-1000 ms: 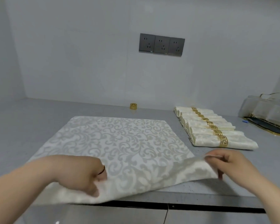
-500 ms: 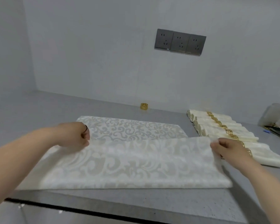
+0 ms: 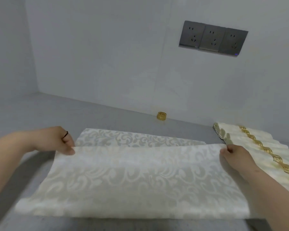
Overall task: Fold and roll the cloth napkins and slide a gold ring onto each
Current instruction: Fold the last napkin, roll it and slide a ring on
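- Cream damask napkin (image 3: 132,180) lies on the grey counter (image 3: 107,119), near half folded over toward the wall; a strip of the lower layer shows beyond the folded edge.
- Left hand (image 3: 57,140) pinches the left corner of that edge, fingers closed on the cloth; dark band on one finger.
- Right hand (image 3: 235,157) pinches the right corner likewise.
- Right of it: row of rolled napkins (image 3: 264,147), each ringed in gold.
- Loose gold ring (image 3: 161,116) stands against the wall, below the outlets (image 3: 213,38).
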A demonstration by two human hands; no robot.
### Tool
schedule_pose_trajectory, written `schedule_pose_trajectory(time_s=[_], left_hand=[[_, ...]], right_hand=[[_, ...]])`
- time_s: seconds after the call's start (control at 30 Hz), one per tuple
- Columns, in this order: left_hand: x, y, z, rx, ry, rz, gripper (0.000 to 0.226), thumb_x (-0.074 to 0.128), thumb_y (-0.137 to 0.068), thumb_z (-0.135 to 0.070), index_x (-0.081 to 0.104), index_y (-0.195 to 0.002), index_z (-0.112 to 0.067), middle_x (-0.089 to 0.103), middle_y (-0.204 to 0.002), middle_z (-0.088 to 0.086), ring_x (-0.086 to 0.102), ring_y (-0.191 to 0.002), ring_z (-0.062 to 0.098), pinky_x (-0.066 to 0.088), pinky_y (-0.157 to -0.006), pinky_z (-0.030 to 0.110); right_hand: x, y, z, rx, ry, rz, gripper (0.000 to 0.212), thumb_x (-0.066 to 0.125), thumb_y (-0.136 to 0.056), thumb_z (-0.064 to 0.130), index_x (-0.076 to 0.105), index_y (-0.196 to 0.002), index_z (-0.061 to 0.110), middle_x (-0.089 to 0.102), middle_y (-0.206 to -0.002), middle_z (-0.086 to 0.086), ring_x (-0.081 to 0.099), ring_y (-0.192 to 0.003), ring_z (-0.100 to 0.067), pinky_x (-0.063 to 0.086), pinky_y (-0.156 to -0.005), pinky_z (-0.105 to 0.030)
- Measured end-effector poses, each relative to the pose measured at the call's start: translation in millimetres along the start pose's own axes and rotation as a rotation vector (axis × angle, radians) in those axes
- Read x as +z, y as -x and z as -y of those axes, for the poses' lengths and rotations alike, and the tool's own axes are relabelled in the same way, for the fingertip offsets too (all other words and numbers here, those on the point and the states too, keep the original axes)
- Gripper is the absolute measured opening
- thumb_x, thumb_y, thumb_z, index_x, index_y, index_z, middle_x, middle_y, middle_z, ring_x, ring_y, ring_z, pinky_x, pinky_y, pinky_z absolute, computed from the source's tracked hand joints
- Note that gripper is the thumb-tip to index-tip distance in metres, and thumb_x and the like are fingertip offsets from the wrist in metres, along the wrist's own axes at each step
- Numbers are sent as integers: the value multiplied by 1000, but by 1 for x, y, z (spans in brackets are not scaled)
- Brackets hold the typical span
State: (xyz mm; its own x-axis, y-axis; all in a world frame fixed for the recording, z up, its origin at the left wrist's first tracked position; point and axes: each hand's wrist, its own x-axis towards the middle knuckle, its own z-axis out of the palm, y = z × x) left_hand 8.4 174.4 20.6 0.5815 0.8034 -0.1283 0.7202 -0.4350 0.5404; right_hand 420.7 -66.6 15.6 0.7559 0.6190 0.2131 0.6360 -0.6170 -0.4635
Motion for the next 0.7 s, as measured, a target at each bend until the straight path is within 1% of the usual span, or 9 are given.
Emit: schedule_pose_trajectory(time_s=[0.07, 0.17, 0.2, 0.27, 0.37, 0.43, 0.47, 0.57, 0.7], left_hand=[[0, -15, 6, -14, 85, -75, 25, 81, -66, -11, 65, -50, -21, 62, -47, -12, 57, -59, 6, 40, -63, 18], [5, -42, 7, -8, 194, -208, 23, 74, -73, -3, 65, -57, -17, 63, -51, -10, 56, -63, 12, 41, -57, 12], [9, -49, 6, -12, 216, -240, 22, 73, -74, -3, 65, -59, -17, 63, -52, -10, 55, -62, 11, 40, -54, 9], [16, -65, 5, -20, 239, -303, 24, 71, -76, -4, 62, -60, -19, 62, -57, -8, 53, -62, 9, 39, -55, 11], [29, -81, 4, -15, 294, -416, 26, 69, -79, -6, 60, -60, -21, 59, -66, -5, 51, -64, 9, 36, -60, 17], [35, -88, 7, -22, 313, -452, 25, 67, -81, -9, 60, -61, -22, 58, -67, -6, 51, -65, 9, 37, -60, 23], [36, -91, 8, -28, 316, -460, 23, 67, -81, -10, 60, -62, -21, 58, -67, -5, 50, -65, 9, 36, -58, 23], [37, -94, 9, -47, 333, -503, 23, 67, -82, -13, 60, -61, -20, 59, -65, -4, 51, -62, 10, 39, -47, 12], [38, -97, 8, -93, 297, -510, 23, 65, -83, -16, 58, -62, -18, 56, -65, -5, 48, -62, 8, 33, -53, 16]], right_hand=[[9, -15, 8, 17, -9, -5, 35, 39, -95, 10, 42, -60, 6, 47, -64, -10, 43, -68, -25, 28, -60, -31], [21, -39, 13, 49, -6, 1, 38, 40, -94, 10, 39, -56, 10, 42, -58, -8, 44, -60, -22, 27, -53, -28], [24, -44, 13, 59, 15, 7, 39, 40, -94, 11, 38, -55, 12, 41, -57, -7, 48, -64, -26, 27, -55, -29], [32, -55, 13, 66, 69, 15, 39, 40, -94, 13, 39, -56, 12, 40, -59, -6, 52, -78, -31, 27, -63, -30], [40, -60, 17, 71, 120, -8, 32, 37, -96, 12, 54, -73, -1, 50, -73, -14, 40, -77, -24, 21, -63, -31], [49, -68, 13, 62, 122, -51, 32, 37, -95, 10, 59, -88, -11, 59, -87, -24, 40, -75, -25, 22, -63, -33], [53, -73, 12, 64, 105, -62, 32, 38, -95, 10, 60, -91, -13, 61, -92, -28, 41, -75, -25, 23, -64, -33], [59, -80, 12, 66, 95, -49, 29, 38, -95, 10, 56, -82, -9, 60, -90, -28, 41, -74, -26, 24, -63, -32], [63, -87, 16, 48, 252, 17, 36, 36, -96, 12, 38, -60, 12, 44, -65, -8, 42, -75, -24, 25, -62, -29]])
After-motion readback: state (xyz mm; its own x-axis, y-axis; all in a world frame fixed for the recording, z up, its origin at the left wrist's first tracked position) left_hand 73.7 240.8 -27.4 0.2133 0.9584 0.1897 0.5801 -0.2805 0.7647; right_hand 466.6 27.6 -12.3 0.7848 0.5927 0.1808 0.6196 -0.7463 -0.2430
